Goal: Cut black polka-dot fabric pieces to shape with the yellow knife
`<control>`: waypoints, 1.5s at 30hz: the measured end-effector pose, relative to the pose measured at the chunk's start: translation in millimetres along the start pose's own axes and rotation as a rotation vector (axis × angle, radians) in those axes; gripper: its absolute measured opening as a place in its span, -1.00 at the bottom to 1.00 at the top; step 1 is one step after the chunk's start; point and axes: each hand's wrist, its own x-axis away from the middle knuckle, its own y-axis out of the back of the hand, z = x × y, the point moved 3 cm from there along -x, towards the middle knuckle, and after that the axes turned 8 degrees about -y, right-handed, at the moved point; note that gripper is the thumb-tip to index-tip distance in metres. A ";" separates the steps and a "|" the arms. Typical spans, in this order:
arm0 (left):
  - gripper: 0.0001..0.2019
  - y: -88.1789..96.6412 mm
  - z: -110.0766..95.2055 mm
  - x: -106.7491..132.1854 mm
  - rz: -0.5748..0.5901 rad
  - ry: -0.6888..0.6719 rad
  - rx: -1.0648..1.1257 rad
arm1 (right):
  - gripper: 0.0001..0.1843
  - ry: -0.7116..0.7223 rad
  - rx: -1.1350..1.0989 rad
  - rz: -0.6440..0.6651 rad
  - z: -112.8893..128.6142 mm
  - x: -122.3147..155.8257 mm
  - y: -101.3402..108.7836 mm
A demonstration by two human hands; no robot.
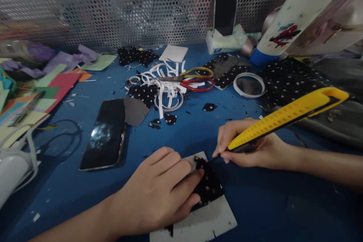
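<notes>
My right hand [251,145] grips a yellow utility knife [283,119], its handle slanting up to the right. The dark blade points down-left and meets the upper right edge of a black fabric piece with white dots [211,187]. This piece lies on a whitish board [210,219] on the blue table. My left hand [161,191] rests over the left side of the fabric and board, fingers laid out flat and pressing on it. Part of the fabric and board is hidden beneath that hand.
A phone [104,132] lies left of centre. Scissors [195,78] sit on curled white strips [167,72], near a tape roll [249,85]. Coloured papers [53,87] spread at left. A bottle [295,22] and an upright phone [226,5] stand before perforated metal [159,11].
</notes>
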 end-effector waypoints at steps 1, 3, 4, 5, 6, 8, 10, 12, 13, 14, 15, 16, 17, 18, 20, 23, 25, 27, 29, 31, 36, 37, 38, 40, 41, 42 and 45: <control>-0.73 -0.1 0.2 0.2 0.002 0.001 0.001 | -0.92 0.013 0.012 -0.004 -0.1 -0.2 0.2; -0.73 -0.2 0.5 0.5 0.001 -0.003 0.005 | -0.89 0.020 0.005 -0.005 -1.4 -0.4 0.6; -0.73 -0.2 0.6 0.5 0.000 -0.002 0.005 | -0.88 0.018 -0.005 -0.004 -2.4 -0.2 0.9; -0.74 -0.2 0.6 0.3 -0.002 -0.006 0.007 | -0.87 0.013 -0.017 0.000 -3.5 0.1 1.1; -0.74 -0.1 0.7 0.2 -0.004 -0.006 0.008 | -0.86 0.006 -0.027 0.004 -4.8 0.5 1.3; -0.74 0.1 0.6 -0.1 -0.003 -0.006 0.009 | -0.85 -0.010 -0.042 0.013 -6.8 1.4 1.5; -0.74 0.2 0.4 -0.2 0.001 -0.004 0.007 | -0.86 -0.030 -0.054 0.020 -7.8 1.9 1.3; -0.74 0.6 0.2 0.0 -0.005 -0.004 0.004 | -0.88 -0.051 -0.057 0.018 -7.3 1.7 1.0; -0.75 0.9 0.0 0.3 -0.012 -0.006 0.003 | -0.88 -0.054 -0.051 0.016 -6.5 1.4 0.8; -0.75 1.3 -0.2 0.7 -0.023 -0.005 0.002 | -0.89 -0.049 -0.036 0.013 -5.4 1.1 0.6; -0.76 1.8 -0.4 1.1 -0.037 -0.009 0.002 | -0.89 -0.037 -0.018 0.013 -4.2 0.7 0.4; -0.76 2.2 -0.7 1.4 -0.049 -0.012 0.002 | -0.89 -0.020 0.000 0.016 -3.2 0.5 0.3; -0.77 2.3 -0.8 1.6 -0.054 -0.014 0.005 | -0.88 -0.003 0.012 0.019 -2.5 0.4 0.3; -0.77 2.4 -1.0 1.7 -0.057 -0.014 0.007 | -0.88 0.004 0.020 0.023 -2.4 0.3 0.4; -0.77 2.1 -1.1 1.6 -0.055 -0.014 0.010 | -0.88 -0.006 0.000 0.029 -3.3 0.5 1.1; -0.78 1.4 -0.9 1.0 -0.050 -0.010 0.007 | -0.89 -0.049 -0.125 0.018 -4.9 0.7 1.6; -0.78 0.8 -0.9 0.9 -0.047 -0.011 0.009 | -0.87 -0.074 -0.199 0.003 -4.8 0.7 0.4; -0.77 0.5 -1.0 1.2 -0.049 -0.014 0.011 | -0.84 -0.081 -0.196 -0.002 -3.7 0.8 -2.3; -0.77 0.4 -1.0 1.8 -0.050 -0.014 0.013 | -0.83 -0.074 -0.156 0.008 -2.5 1.0 -5.3; -0.77 0.5 -1.1 2.3 -0.050 -0.012 0.018 | -0.84 -0.078 -0.129 0.020 -2.2 1.2 -7.2; -0.76 -0.3 -0.7 2.7 -0.036 -0.025 0.034 | -0.85 -0.110 -0.146 0.017 -1.6 0.5 -8.0; -0.77 -0.5 -0.4 2.8 -0.034 -0.024 0.033 | -0.85 -0.116 -0.156 0.016 -1.3 0.1 -8.3; -0.77 -0.7 -0.2 2.9 -0.034 -0.024 0.034 | -0.85 -0.122 -0.163 0.014 -1.0 -0.2 -8.6; -0.77 -1.0 0.1 3.5 -0.033 -0.026 0.044 | -0.86 -0.141 -0.170 0.008 -0.7 -0.7 -9.2; -0.77 -1.2 0.2 3.8 -0.031 -0.026 0.052 | -0.86 -0.152 -0.176 0.007 -0.8 -0.8 -9.6; -0.77 -1.3 0.4 4.2 -0.029 -0.023 0.059 | -0.86 -0.161 -0.185 0.009 -0.9 -0.8 -10.0; -0.78 -1.4 0.6 5.2 -0.032 -0.019 0.068 | -0.86 -0.167 -0.197 0.016 -1.1 -0.9 -10.8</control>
